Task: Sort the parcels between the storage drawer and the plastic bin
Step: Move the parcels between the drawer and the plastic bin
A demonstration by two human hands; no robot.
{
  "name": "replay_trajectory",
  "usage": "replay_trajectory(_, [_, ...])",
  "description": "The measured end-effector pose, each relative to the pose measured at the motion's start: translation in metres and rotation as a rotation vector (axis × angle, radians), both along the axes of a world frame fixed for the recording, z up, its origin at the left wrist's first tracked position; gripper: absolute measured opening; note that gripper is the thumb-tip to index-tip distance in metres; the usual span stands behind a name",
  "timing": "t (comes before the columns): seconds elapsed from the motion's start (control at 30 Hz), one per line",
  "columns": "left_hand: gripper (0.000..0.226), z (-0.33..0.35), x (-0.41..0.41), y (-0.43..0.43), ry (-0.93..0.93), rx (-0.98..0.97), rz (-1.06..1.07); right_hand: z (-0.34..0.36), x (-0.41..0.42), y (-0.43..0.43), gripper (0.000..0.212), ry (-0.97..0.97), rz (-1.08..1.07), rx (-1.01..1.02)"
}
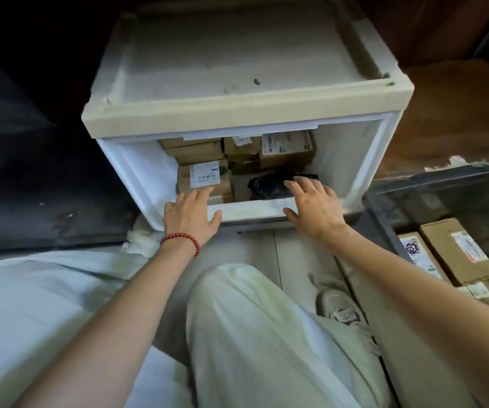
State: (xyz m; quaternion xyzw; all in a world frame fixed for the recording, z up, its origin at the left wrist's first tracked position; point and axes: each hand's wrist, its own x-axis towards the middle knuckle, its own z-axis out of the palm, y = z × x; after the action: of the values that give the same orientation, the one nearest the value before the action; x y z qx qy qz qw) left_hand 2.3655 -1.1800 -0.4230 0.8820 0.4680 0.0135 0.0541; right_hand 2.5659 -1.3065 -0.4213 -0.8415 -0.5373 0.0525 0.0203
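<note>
Pale flooring (262, 245) carries a white plastic storage drawer (252, 209), open beneath its dusty beige frame (237, 111), as a crouching person in pale trousers (252, 334) reaches in. Inside sit at least five brown cardboard parcels (285, 157), some with white labels, and one crinkled black plastic packet (266, 187). The left hand (191, 214), a red bead bracelet (182, 241) at its wrist, lies spread over the near rim, fingers straight at a labelled box (205, 179). The right hand (313, 206) is spread wide, thumb on the rim, fingers over the black packet. At right, a dark plastic bin (443, 178) holds three rectangular cardboard boxes (458, 251).
</note>
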Motion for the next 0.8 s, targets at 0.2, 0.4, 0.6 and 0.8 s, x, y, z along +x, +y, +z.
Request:
replay_trajectory(0.2, [0.055,-0.016,0.046,0.021,-0.035,0.016,-0.105,-0.018,0.027,0.021,0.052,0.084,-0.248,0.040])
replay_trajectory(0.4, [0.058,-0.033,0.102,0.027,0.013,-0.005,-0.183,-0.039,0.049,0.030,0.048,0.241,-0.374,0.132])
replay_trajectory(0.6, [0.075,-0.044,0.121,0.033,0.087,-0.092,-0.211,-0.047,0.054,0.035,0.034,0.281,-0.392,0.199])
replay_trajectory(0.8, [0.071,-0.051,0.124,0.031,-0.038,-0.256,-0.142,-0.042,0.059,0.040,0.026,0.387,-0.355,0.263])
